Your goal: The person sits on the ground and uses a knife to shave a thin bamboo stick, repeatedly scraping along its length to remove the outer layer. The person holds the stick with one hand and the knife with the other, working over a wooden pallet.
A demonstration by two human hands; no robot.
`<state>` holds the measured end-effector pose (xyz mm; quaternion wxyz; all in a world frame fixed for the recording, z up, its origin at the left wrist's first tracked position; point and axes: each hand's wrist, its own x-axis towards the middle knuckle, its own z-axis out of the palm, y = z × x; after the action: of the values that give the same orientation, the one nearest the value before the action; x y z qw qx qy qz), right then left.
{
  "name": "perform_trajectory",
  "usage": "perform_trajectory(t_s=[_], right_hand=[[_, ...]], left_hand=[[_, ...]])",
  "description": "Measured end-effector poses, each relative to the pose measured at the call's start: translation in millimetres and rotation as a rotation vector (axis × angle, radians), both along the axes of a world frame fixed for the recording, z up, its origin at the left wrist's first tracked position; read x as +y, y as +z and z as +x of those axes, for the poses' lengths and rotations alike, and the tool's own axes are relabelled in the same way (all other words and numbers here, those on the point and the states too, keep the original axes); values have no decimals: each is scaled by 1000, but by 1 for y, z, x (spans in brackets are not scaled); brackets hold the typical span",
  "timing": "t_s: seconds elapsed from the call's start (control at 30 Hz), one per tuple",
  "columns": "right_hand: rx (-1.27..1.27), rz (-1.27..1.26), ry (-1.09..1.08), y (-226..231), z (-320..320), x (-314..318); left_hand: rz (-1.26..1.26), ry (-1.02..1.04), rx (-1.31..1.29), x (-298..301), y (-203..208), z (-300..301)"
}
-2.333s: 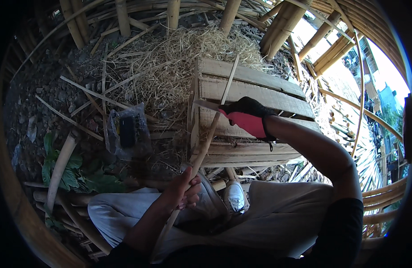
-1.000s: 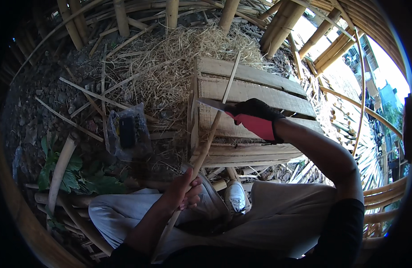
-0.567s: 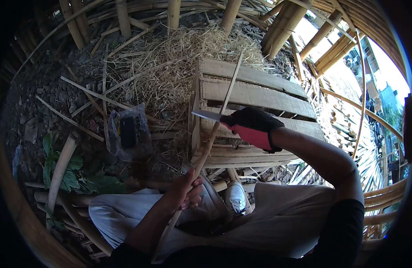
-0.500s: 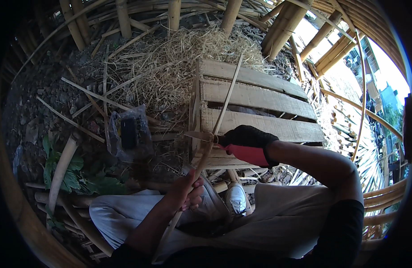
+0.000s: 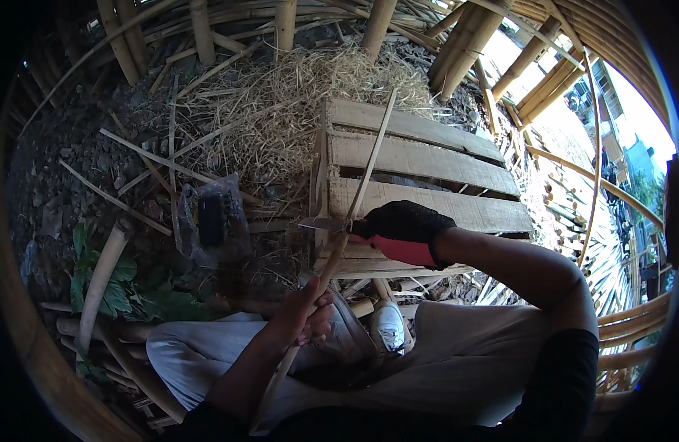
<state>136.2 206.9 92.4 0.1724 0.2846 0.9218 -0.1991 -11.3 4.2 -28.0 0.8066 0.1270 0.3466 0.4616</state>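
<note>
- In the head view, the knife (image 5: 319,222) is showing only its blade; the right hand (image 5: 404,234) is hiding its handle, and the contact between edge and bamboo is staying too small to make out.
- The bamboo strip (image 5: 372,158) is slanting from above the slatted wooden crate (image 5: 431,195) down through the left hand (image 5: 304,318), its lower end sinking into shadow.
- A clear plastic bag (image 5: 236,239) is lying left of the crate, its dark contents being hard to identify.
- The right hand, wearing a black-and-pink glove (image 5: 402,250), is wrapping around the knife, blade pointing left across the strip.
- The bare left hand is gripping the strip, thumb lying along it, fingers curling around.
- The right forearm (image 5: 509,261) is reaching leftward from a bending elbow; the left forearm (image 5: 243,368) is angling up from below.
</note>
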Motion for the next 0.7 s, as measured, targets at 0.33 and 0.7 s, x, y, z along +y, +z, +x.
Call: perform_trajectory(t_s=[0.33,0.7], right_hand=[[20,-108,-339,10,14,37],[22,-3,-147,-3,13,33]], left_hand=[[0,-9,-1,0,2,-1],[1,-14,-17,-1,-2,-1]])
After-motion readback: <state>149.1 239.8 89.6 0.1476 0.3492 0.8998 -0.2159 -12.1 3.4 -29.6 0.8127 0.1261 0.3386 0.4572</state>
